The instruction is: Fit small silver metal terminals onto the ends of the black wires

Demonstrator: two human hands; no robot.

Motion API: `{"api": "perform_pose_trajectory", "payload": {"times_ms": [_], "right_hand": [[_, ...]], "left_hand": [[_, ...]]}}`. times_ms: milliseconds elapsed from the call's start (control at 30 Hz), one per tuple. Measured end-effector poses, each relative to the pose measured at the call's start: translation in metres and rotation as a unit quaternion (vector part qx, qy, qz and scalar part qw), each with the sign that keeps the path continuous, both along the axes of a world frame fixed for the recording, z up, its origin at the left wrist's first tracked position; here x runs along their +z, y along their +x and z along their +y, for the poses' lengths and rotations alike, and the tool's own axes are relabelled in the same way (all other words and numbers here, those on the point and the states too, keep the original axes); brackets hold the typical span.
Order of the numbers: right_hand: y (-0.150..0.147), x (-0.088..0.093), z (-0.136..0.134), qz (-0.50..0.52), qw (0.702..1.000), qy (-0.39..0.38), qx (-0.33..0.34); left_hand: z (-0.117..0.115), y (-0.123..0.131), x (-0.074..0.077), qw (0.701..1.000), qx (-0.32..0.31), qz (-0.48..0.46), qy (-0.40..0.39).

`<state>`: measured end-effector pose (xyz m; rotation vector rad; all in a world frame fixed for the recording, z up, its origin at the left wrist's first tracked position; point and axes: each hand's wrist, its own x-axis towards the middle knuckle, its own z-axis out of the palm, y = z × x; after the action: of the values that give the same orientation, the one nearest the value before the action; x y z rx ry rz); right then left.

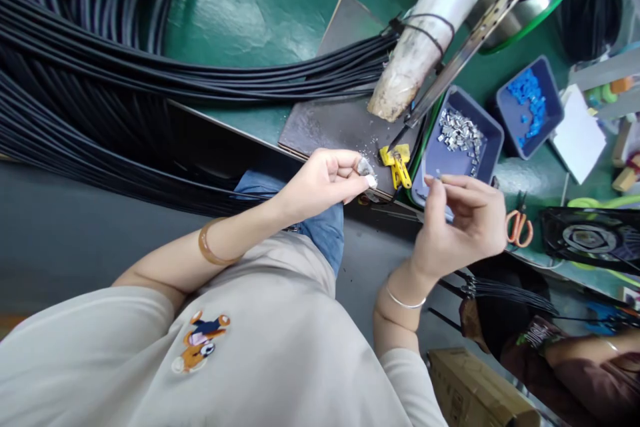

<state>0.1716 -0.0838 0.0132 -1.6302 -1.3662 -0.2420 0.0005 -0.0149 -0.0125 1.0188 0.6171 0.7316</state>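
Observation:
My left hand [333, 177] is closed over the front edge of the bench, thumb and fingers curled together. Grey-white wrapping covers its thumb tip and a fingertip; whatever lies between them is too small to make out. Beside it sits a yellow clamp-like tool [400, 165]. My right hand [463, 213] pinches with thumb and forefinger at the near end of a blue-grey bin [493, 127]. A tiny pale speck shows at those fingertips, its kind unclear. Small shiny metal pieces [460, 133] are heaped in the bin.
Thick bundles of black cable [200, 77] cross the green bench [240, 7] from the left. A plastic-wrapped roll [430, 27] slants over a dark board [320, 123]. To the right are a bin of blue pieces [547, 77], orange-handled scissors [520, 227], a fan [590, 238] and another person's arm [585, 347].

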Motion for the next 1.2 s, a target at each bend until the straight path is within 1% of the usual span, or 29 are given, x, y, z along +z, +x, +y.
{"api": "perform_pose_trajectory", "payload": {"times_ms": [67,133,233,333,467,567,733,867,1000,1100,1200], "right_hand": [[-0.019,-0.002,-0.003,-0.036,0.997,0.044,0.057],[-0.029,-0.007,-0.003,-0.056,0.99,0.065,0.112],[-0.033,-0.016,-0.002,-0.052,0.985,0.056,0.153],[-0.031,-0.022,-0.001,0.007,0.987,0.028,0.156],[-0.031,-0.025,0.001,0.118,0.984,0.015,0.137],[-0.031,-0.026,0.004,0.151,0.979,0.011,0.139],[-0.028,-0.029,0.006,0.08,0.987,-0.014,0.139],[-0.024,-0.033,0.008,-0.002,0.989,0.011,0.145],[-0.022,-0.037,0.012,-0.076,0.986,0.052,0.136],[-0.019,-0.038,0.014,-0.108,0.984,0.055,0.133],[-0.019,-0.039,0.015,-0.113,0.984,0.049,0.127]], "left_hand": [[0.0,0.001,0.002,1.0,0.001,-0.001,0.004],[0.001,0.002,0.003,1.0,0.001,-0.005,0.013],[0.001,0.003,0.004,0.999,0.013,-0.005,0.03],[0.0,0.005,0.003,0.999,0.021,0.007,0.035],[0.0,0.006,0.002,0.999,0.03,0.013,0.029],[0.002,0.006,0.003,0.999,0.033,0.013,0.032],[0.005,0.006,0.006,0.998,0.036,0.035,0.041],[0.008,0.007,0.008,0.997,0.038,0.041,0.054],[0.01,0.007,0.008,0.996,0.039,0.04,0.064],[0.01,0.008,0.007,0.995,0.048,0.056,0.068],[0.011,0.009,0.007,0.994,0.056,0.06,0.072]]}}
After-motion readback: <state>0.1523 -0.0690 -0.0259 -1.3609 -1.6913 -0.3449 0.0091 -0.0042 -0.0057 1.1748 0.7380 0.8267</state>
